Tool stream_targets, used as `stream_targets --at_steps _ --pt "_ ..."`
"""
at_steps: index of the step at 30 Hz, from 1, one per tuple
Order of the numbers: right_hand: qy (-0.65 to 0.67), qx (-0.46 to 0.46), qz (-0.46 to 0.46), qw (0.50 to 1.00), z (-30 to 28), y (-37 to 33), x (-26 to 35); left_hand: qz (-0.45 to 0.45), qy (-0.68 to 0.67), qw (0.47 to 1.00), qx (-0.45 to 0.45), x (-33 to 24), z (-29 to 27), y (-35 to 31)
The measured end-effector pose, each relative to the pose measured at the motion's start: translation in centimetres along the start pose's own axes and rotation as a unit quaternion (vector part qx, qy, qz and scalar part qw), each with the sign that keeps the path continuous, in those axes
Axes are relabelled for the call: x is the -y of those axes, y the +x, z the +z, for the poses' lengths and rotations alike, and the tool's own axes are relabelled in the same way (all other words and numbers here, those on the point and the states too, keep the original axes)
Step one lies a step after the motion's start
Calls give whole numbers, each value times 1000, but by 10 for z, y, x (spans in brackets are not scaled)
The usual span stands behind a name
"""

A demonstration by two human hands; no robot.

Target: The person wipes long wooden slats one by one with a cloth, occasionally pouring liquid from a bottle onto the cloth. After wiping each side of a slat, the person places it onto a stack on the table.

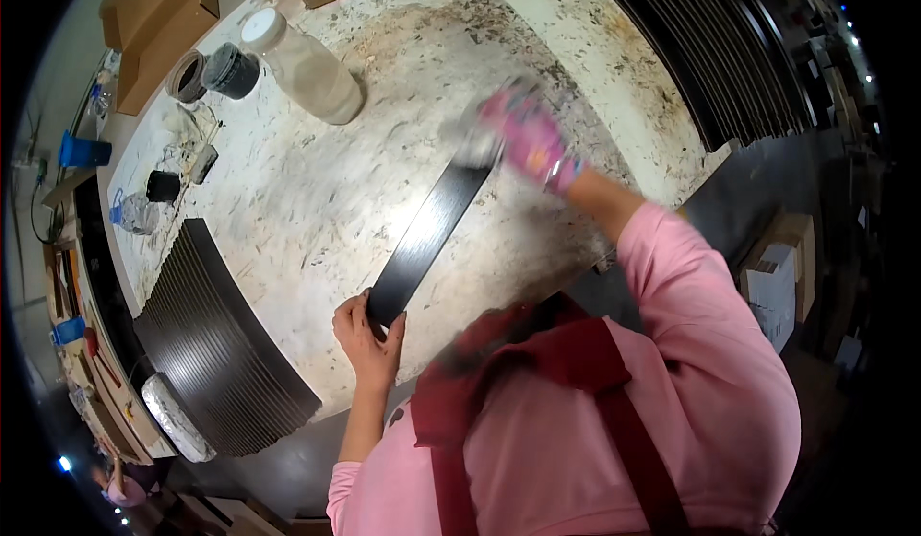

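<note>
A flat, dark, glossy slat [429, 239] lies aslant on the stained white table. My bare left hand [369, 337] grips its near end, with the thumb on one edge and the fingers on the other. At the far end, my right hand [526, 138], in a pink patterned glove, is smeared by motion. Under its fingers is a whitish, crumpled wad [470, 141], perhaps a cloth, over the slat's far end. Just how the gloved fingers hold it is blurred.
A row of dark slats [225, 344] stands at the near left, another stack [715, 52] at the far right. A large capped jar [312, 74], a dark open jar [230, 71] and a cardboard box [158, 28] are at the far left of the table [288, 181].
</note>
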State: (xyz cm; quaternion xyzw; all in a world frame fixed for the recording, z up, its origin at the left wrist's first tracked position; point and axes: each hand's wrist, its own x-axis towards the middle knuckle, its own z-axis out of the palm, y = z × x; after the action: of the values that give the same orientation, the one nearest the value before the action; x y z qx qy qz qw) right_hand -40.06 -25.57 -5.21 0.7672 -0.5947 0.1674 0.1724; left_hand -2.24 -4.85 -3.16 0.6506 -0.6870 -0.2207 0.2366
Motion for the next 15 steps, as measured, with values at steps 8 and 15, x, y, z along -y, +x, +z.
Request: stream_targets --at_steps 8,15 --pt "68 173 3 983 -41 1 -10 44 -2 999 -11 -3 1 4" --pt "350 161 -191 903 -85 -62 220 22 -75 997 -10 8 5 -5"
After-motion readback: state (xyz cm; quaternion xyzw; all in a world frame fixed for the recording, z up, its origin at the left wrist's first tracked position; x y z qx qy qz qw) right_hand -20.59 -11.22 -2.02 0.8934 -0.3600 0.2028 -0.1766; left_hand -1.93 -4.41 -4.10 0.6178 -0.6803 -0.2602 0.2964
